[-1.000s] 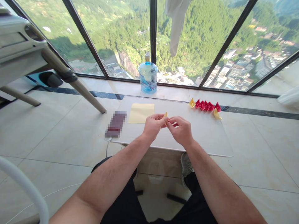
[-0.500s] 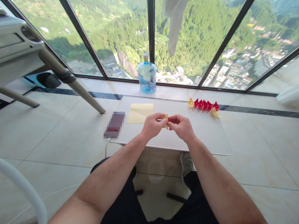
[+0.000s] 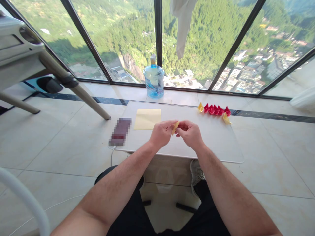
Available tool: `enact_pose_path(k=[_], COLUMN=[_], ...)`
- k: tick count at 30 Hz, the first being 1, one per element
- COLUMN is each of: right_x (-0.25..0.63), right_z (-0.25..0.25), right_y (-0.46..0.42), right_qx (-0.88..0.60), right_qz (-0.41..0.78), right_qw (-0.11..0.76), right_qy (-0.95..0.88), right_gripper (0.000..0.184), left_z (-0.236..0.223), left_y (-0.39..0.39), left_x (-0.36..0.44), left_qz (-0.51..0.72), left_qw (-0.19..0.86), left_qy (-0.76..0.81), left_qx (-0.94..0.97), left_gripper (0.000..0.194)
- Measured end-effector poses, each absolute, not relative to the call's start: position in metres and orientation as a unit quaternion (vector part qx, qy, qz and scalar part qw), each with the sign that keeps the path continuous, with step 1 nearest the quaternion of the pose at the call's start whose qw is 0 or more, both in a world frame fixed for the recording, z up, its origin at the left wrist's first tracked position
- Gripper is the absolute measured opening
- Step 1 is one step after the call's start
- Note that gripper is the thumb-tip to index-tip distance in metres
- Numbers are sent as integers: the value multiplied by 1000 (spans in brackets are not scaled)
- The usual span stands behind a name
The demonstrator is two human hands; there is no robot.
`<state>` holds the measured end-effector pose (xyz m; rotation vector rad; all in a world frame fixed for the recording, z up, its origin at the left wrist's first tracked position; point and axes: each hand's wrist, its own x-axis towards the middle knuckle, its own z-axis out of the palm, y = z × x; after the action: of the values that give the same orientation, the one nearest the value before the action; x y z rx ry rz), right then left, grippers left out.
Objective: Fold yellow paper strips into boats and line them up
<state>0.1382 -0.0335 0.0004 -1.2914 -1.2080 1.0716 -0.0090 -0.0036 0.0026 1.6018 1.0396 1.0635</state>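
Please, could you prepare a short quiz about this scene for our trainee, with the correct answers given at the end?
1. What colour is the folded paper between the left hand and the right hand?
2. True or false: the flat sheet lies to the right of the red folded pieces.
3. Which stands near the foot of the window frame? A) the flat sheet B) the blue bottle C) the folded paper

Key: 1. Yellow 2. False 3. B

Daylight fills black-framed windows (image 3: 197, 42) above a pale tiled floor (image 3: 56, 141).
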Motion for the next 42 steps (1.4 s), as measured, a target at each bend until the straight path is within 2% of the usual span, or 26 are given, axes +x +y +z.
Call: enact_pose_path(k=[3,6,13,22,32,39,42], right_x=[139,141,147,141,143,145,146], right_z=[-2,-3,0,0,0,-4,-5], right_y=[-34,-34,-33,-36,-33,-32,-32], right_qx=[-549,-563,-552,-571,-536,-502,-494], right_qz=[418,387,413,289,253,289,293], right_qw=[507,505,492,501,527,567,565], right_qy=[-517,-528,-532,-583,-609,-586,-592], right_gripper=[20,22,30,20,18,12,13], left_z=[6,10,13,5,9,12,12], left_y=[-5,-6,-3,-2,-3,-4,-4], left_x=[-9,-10,-11,-6,-2,-5,-5], left_qz=[431,410,376,403,431,437,448], left_qw=[431,473,569,559,694,717,705], left_qy=[404,386,390,436,399,382,376], left_qx=[682,678,619,578,417,385,401], left_gripper=[35,42,39,31,40,41,55])
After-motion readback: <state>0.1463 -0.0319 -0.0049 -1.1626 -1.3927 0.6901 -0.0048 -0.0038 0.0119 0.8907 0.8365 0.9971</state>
